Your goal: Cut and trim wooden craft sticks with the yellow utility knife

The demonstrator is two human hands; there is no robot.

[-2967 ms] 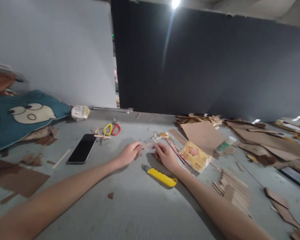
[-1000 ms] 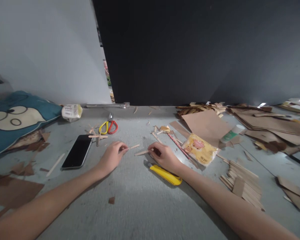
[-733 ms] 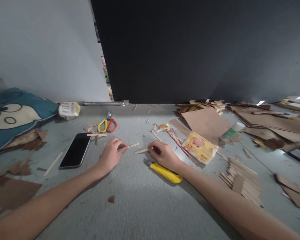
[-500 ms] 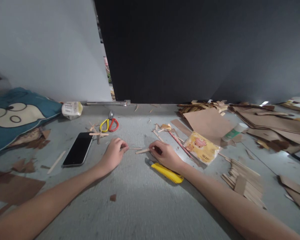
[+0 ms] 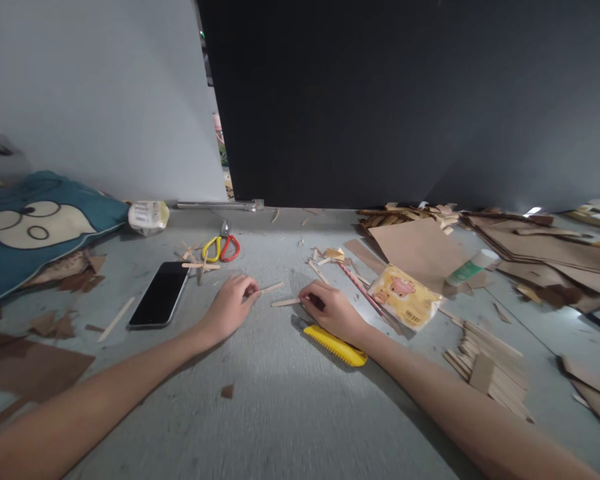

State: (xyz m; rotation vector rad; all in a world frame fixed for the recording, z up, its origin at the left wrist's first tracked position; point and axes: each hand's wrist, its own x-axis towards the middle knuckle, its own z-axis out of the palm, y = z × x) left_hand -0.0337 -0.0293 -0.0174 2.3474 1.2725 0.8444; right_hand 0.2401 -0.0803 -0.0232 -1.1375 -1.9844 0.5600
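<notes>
Between the fingertips of my left hand [image 5: 233, 303] is a thin wooden craft stick [image 5: 272, 289], its free end pointing right and slightly upward. My right hand [image 5: 333, 307] pinches a second craft stick [image 5: 285, 303], which points left, low over the grey table. The two sticks are apart, with a small gap between them. Just below my right hand and wrist lies a yellow utility knife [image 5: 336, 347]. Left of my left hand, small crossed sticks [image 5: 201, 266] lie by the corner of a black phone [image 5: 160, 295].
Red-and-yellow-handled pliers [image 5: 221, 248] lie behind my left hand. To the right are a yellow tissue packet [image 5: 406, 297], a glue stick [image 5: 473, 268], a pile of craft sticks [image 5: 495, 363] and cardboard sheets [image 5: 415, 247]. A blue cushion [image 5: 45, 220] sits at the left, near cardboard scraps [image 5: 45, 367].
The stick in my left hand has tilted, its free end rising away from the other stick. My right hand has hardly moved. The view has shifted slightly.
</notes>
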